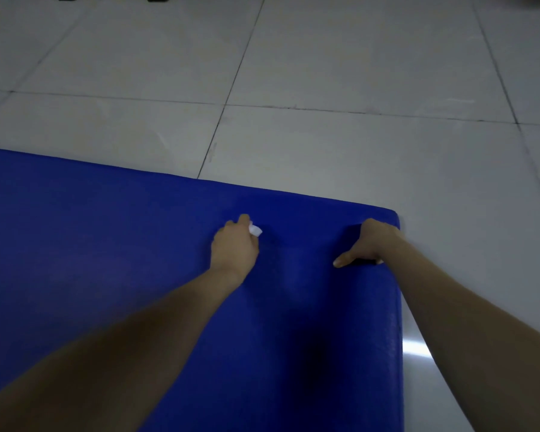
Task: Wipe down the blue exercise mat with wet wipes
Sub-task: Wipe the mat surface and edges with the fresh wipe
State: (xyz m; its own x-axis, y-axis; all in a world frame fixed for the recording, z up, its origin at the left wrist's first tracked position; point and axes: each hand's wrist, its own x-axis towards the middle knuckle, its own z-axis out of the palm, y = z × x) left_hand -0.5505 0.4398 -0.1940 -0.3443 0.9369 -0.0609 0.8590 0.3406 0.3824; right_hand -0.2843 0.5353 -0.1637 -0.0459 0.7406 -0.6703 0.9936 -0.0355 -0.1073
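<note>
Left hand (234, 244) pinches wipe (256, 229) on mat (106, 229)

Deep blue mat (106, 244), white wipe (256, 230), pale grey tiled floor (356, 73).

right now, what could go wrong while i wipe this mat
The wipe is bunched small in the left hand, so strokes may leave strips of the mat unwiped. The right hand rests only near the far right corner, so the mat might slide on the glossy tiled floor under hard wiping.

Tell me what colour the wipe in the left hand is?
White; the wipe shows best in the head view.
</note>
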